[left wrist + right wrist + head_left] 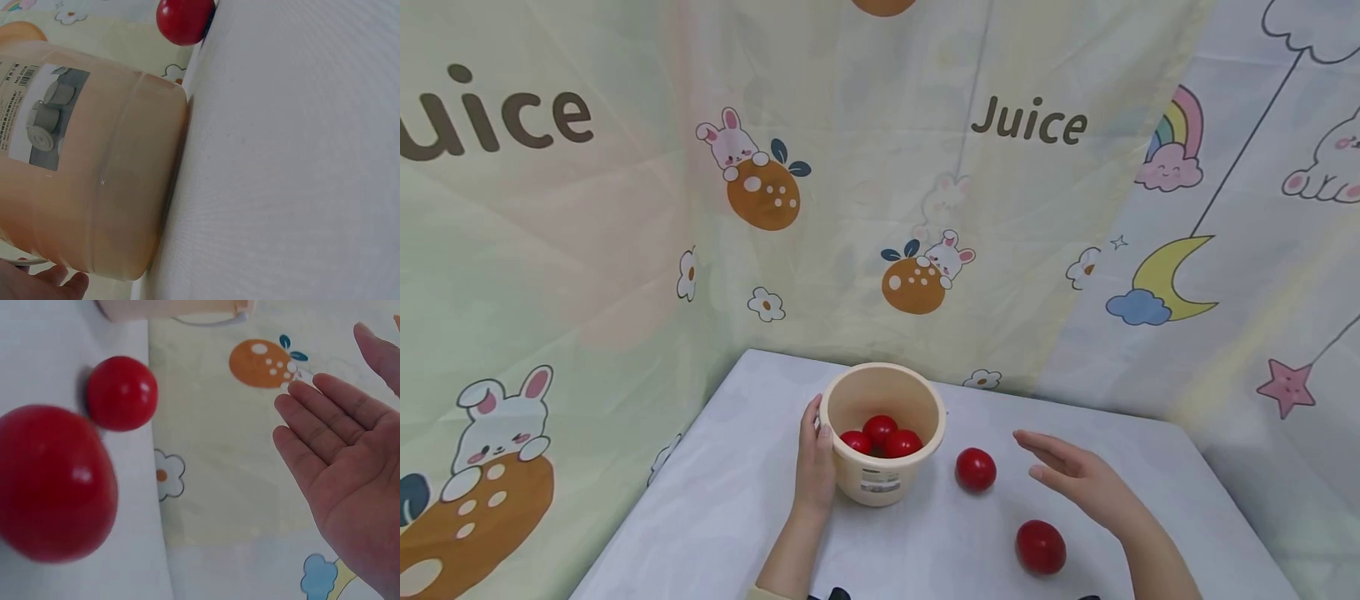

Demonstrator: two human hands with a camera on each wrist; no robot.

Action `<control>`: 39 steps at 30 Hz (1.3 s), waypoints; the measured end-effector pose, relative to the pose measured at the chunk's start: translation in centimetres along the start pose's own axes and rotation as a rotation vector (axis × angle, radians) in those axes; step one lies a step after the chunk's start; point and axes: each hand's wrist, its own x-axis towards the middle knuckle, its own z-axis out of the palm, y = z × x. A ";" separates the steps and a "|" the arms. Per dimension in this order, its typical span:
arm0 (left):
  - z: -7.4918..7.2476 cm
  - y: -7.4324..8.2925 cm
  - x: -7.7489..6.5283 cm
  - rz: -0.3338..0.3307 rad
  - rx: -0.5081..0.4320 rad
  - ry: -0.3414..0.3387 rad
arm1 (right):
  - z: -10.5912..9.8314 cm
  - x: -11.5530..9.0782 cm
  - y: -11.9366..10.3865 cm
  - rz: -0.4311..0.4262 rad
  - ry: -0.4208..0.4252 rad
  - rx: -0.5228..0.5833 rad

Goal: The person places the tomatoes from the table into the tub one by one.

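Head view: left hand (pixel 814 462) is curved round the side of a cream bucket (pixel 852 475), somewhere between 8 and 9 o'clock, and three red fruits (pixel 903 444) are sitting inside. Right hand (pixel 1084 483) is out at roughly 3 o'clock from the bucket, wide, fingers straight, nothing in it. On the white table (pixel 925 550), one loose fruit (pixel 976 470) sits near 4 o'clock, another fruit (pixel 1041 547) farther out that way.

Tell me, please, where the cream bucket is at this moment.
In the head view, the cream bucket stands on the white table below centre, the left hand at its left side and a round red object to its right.
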 end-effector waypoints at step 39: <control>0.1 0.0 0.0 -0.008 0.005 0.001 | 5.3 -2.0 9.4 0.372 0.001 0.114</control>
